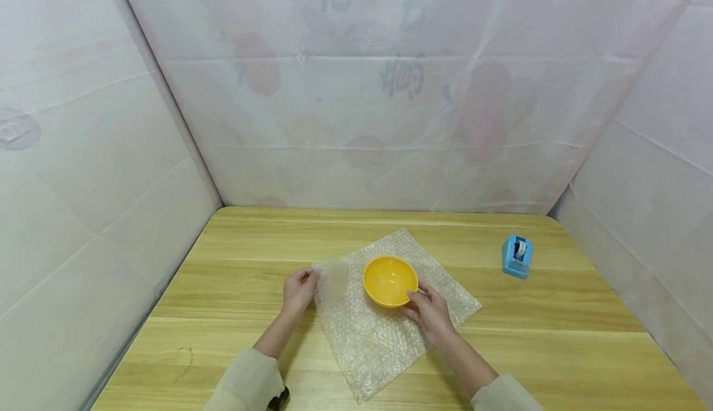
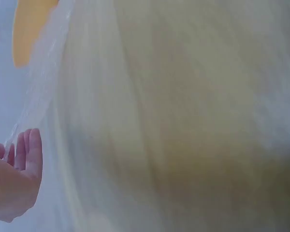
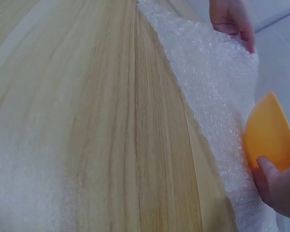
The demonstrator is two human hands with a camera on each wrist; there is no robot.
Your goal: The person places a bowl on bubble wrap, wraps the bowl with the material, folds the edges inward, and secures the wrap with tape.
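A yellow bowl point(image 1: 390, 281) sits over the middle of a sheet of bubble wrap point(image 1: 373, 343), its opening facing up. My right hand point(image 1: 431, 312) grips the bowl by its right side, thumb at the rim and fingers below. In the right wrist view the bowl point(image 3: 269, 135) appears side-on, close over the wrap. My left hand point(image 1: 299, 290) pinches the left corner of the bubble wrap, which is lifted from the table there. The left wrist view shows the left hand point(image 2: 19, 179) with the raised wrap point(image 2: 43, 72) running up from its fingertips.
A blue tape dispenser point(image 1: 517, 256) stands on the right side of the wooden table point(image 1: 557, 361). White fabric walls point(image 1: 356, 120) enclose the table at the back and both sides. Near the left sleeve, a small black object point(image 1: 280, 398) shows at the front.
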